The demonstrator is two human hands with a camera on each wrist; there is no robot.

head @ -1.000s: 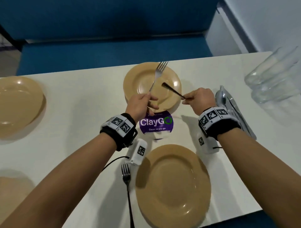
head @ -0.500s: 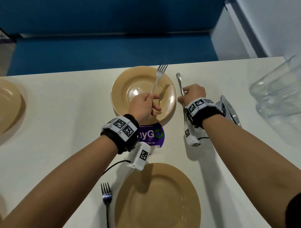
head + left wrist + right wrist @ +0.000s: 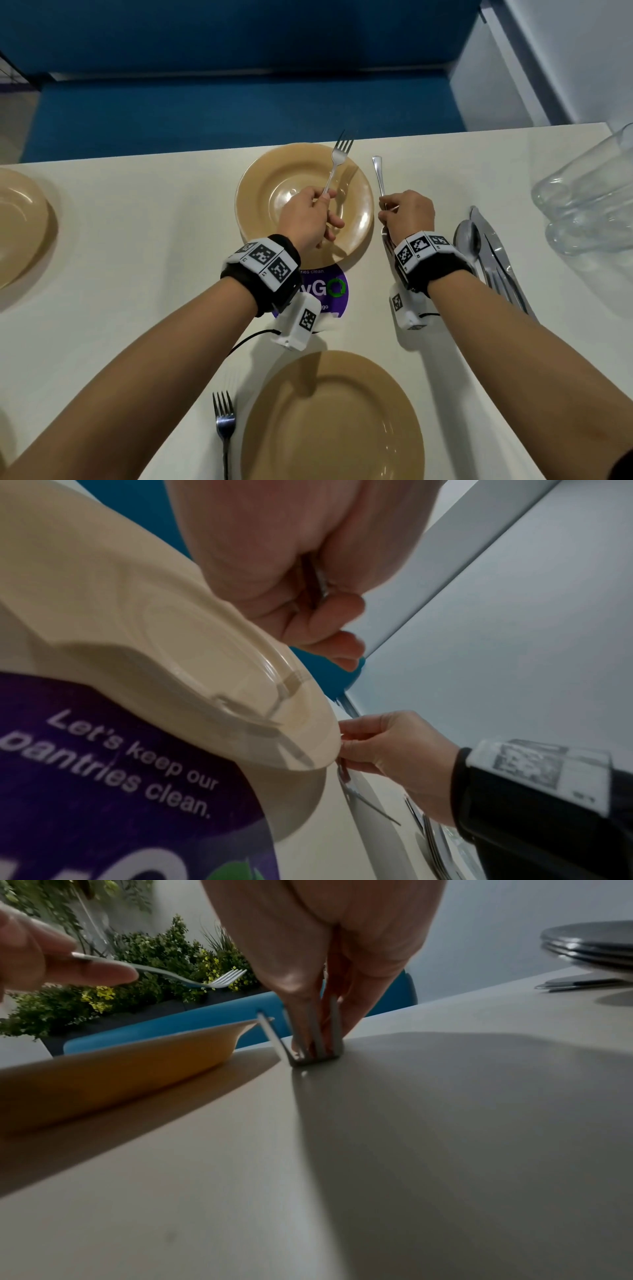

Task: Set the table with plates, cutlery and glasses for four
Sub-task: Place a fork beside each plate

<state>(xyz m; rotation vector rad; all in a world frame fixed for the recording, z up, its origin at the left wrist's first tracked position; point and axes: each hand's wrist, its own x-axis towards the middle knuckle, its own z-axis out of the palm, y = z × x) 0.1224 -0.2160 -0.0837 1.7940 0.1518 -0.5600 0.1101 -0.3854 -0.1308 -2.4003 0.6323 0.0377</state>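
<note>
My left hand grips a silver fork by its handle above the far tan plate, tines pointing away from me. My right hand pinches a second fork just right of that plate. Its handle points away from me. In the right wrist view its tines touch the table top. The left wrist view shows the left hand curled round its fork handle beside the plate, with the right hand lower down.
A near tan plate has a fork to its left. Another plate lies far left. Loose spoons, knives and forks lie right of my right wrist, with glasses beyond. A purple sticker sits between the plates.
My right hand has swung its fork off the far plate and lowered it to the table on the plate's right. The left hand keeps its fork over the plate.
</note>
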